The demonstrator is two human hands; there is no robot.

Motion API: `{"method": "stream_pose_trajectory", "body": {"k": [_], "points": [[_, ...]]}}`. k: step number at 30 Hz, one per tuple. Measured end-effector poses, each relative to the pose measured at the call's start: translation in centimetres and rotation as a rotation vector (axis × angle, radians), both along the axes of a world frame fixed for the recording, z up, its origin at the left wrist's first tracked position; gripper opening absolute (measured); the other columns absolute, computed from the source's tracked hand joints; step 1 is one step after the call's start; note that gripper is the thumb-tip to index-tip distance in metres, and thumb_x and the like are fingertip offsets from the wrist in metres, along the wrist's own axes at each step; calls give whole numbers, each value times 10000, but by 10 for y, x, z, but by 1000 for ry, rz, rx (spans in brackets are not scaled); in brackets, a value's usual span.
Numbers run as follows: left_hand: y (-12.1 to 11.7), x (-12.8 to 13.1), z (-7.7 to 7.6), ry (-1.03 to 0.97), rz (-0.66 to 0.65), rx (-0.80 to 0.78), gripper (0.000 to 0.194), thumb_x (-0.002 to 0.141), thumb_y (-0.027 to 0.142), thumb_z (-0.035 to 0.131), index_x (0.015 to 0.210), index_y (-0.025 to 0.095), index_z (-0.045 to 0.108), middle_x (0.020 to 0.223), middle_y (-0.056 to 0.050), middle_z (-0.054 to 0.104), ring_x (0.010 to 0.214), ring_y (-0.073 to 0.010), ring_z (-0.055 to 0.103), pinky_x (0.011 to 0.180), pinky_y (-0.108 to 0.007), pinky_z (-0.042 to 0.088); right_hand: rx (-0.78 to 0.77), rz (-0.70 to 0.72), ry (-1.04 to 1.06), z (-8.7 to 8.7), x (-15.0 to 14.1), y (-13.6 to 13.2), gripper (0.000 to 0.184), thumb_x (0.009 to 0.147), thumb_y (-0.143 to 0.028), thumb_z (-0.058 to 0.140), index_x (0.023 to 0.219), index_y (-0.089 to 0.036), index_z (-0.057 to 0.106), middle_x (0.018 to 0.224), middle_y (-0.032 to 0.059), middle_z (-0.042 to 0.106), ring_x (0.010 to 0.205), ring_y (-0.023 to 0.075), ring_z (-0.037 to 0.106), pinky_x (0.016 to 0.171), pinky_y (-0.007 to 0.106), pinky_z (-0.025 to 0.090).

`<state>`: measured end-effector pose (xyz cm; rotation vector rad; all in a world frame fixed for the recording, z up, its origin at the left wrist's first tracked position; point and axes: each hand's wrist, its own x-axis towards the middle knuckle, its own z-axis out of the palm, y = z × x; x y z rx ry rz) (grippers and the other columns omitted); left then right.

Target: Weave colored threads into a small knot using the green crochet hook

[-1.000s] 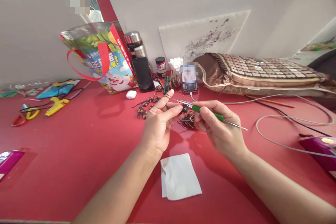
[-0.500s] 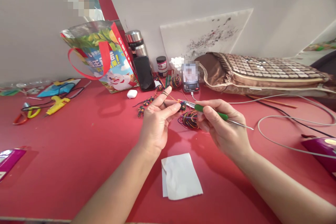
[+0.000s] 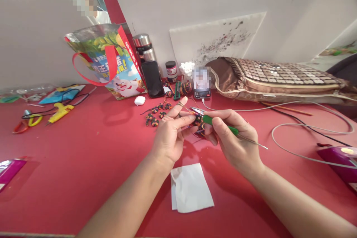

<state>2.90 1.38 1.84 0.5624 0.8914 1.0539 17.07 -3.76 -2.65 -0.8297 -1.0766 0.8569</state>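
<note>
My right hand is closed around the green handle of a crochet hook, whose thin metal end sticks out to the right. The hook's other end meets a small dark multicoloured crochet piece, pinched between thumb and fingers of my left hand. A strand of yarn loops round the raised left index finger. Just behind the hands lie scissors, partly hidden. Multicoloured yarn shows below the piece, largely covered by my fingers. Several small crocheted pieces lie left of my left hand.
A folded white paper lies in front of me. Behind stand a shopping bag, a dark phone, a lit phone, a jar and a yarn ball. A yellow glue gun lies left; a cable curls right.
Both hands have come closer together, the left shifting slightly right and down. The hook has moved a little left and lower, and the yarn bundle is now more covered.
</note>
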Motion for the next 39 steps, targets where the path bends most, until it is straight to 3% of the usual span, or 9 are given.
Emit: {"method": "stream_pose_trajectory", "body": {"k": [8,12,15,17,22,25,33,39], "points": [[-5,3,-5,-25,-44,116,693,770,5,818,1420,235,749,716,59,679,655,-100,680,670,-210,606,25,-2,-83,3,4,-1,222,1020,-453,744,1021,-234,779,673,-23,655,511,111,554,479,263,485],[-15,12,-11,-15,20,155,687,756,40,853,1419,187,746,702,55,702,669,-102,678,748,-234,590,24,-158,-224,-3,-1,1,135,1043,-373,712,1028,-250,763,761,3,728,593,130,636,558,274,553],[-18,16,-12,-75,56,108,711,760,28,844,1446,171,722,706,41,725,694,-105,682,770,-236,559,85,-308,-329,-12,-7,0,96,1055,-311,685,1106,-269,756,928,38,789,750,164,723,711,321,626],[-16,16,-11,-119,29,67,702,755,16,841,1430,176,732,702,41,721,700,-109,686,778,-240,546,123,-332,-329,-16,-9,0,125,1060,-329,679,1142,-273,755,973,54,791,775,177,725,725,341,629],[-4,6,-8,-157,-89,64,618,721,-15,844,1307,177,798,703,38,721,705,-115,688,810,-261,542,71,-95,-132,-9,-1,1,223,1040,-454,712,1097,-246,767,704,-8,664,548,131,565,520,288,504],[1,0,-8,-138,-95,81,562,717,-24,856,1243,169,820,711,41,730,697,-88,666,795,-231,524,26,-8,-13,-2,3,3,225,1019,-450,745,1052,-230,781,659,-26,634,513,108,518,488,267,452],[7,-7,-9,-128,-75,86,472,692,-29,868,1140,117,832,704,34,737,695,-81,667,774,-222,534,-34,22,43,0,8,5,243,949,-453,835,1010,-218,836,621,-32,608,526,104,525,493,256,442],[10,-10,-8,-116,-80,109,517,678,-26,873,1173,115,823,702,42,737,676,-72,660,732,-207,523,-19,39,86,2,11,6,205,925,-431,871,993,-238,865,624,-27,611,527,97,541,492,247,439]]}}
